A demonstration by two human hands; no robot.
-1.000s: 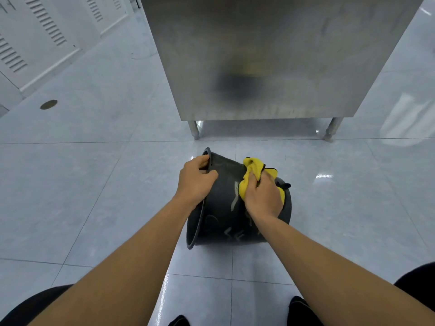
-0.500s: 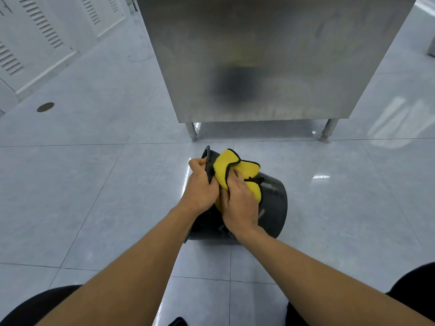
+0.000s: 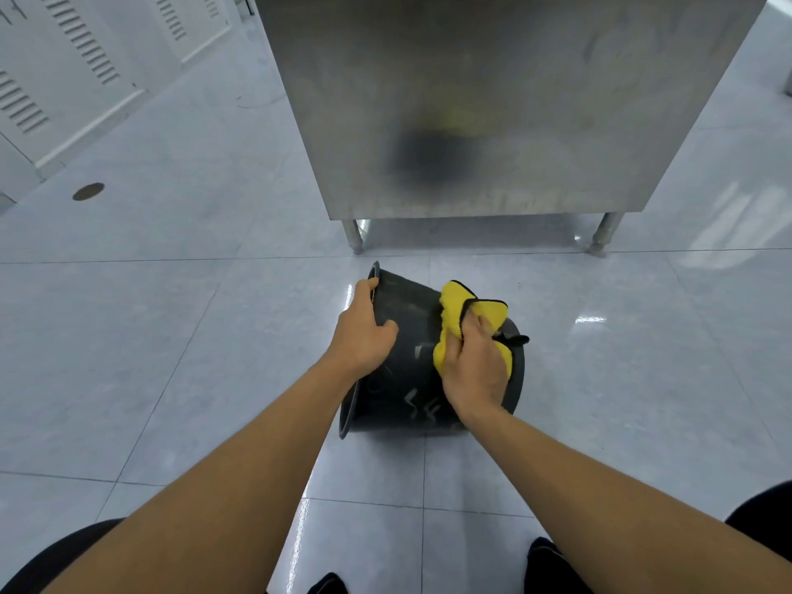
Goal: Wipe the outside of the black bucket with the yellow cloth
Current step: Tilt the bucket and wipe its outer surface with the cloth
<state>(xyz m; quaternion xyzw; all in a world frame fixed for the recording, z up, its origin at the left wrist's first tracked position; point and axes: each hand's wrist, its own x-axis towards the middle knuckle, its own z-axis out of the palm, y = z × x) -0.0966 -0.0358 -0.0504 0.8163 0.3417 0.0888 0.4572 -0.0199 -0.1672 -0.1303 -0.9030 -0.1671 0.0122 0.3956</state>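
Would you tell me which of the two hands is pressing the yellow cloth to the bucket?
The right hand presses the yellow cloth against the black bucket wall; the left hand only grips the rim.

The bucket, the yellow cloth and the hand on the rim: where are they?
black bucket [image 3: 403, 379], head view, on its dark side wall.
yellow cloth [image 3: 454, 308], head view, on its upper fold.
left hand [image 3: 362, 332], head view, on its back.

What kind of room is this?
Probably a commercial kitchen or utility room: a stainless steel cabinet on short metal legs, a shiny tiled floor with a round drain cover, and white louvred doors.
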